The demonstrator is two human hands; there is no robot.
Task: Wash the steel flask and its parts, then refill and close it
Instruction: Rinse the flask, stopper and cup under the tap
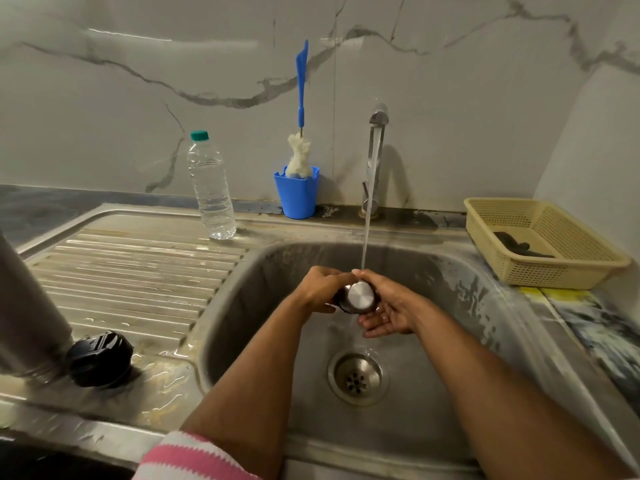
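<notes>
Your biggest risk here is losing the steel cap [360, 296]: it is wet, smooth and round, and water from the tap [377, 147] is striking right where your hands meet, so a loose hold could let it drop into the sink [450, 271] and clatter toward the drain [356, 377]. Splash is the second worry, since the stream hitting the cap could spray onto the surface [588, 317] and toward the basket [540, 237]. Your left hand [323, 289] is curled round the cap's side from the left, fingers wrapped over its top edge; your right hand [388, 310] lies against it from the right, thumb over the top, while its lower fingers are spread, palm up, beneath it. The cap sits between the two hands over the basin, its flat brushed face turned toward you, well above the drain. The flask body [27, 313] stands on the draining board at far left, with the black lid part [100, 358] just beside its base, both well apart from your hands and, I judge, not yet rinsed.
</notes>
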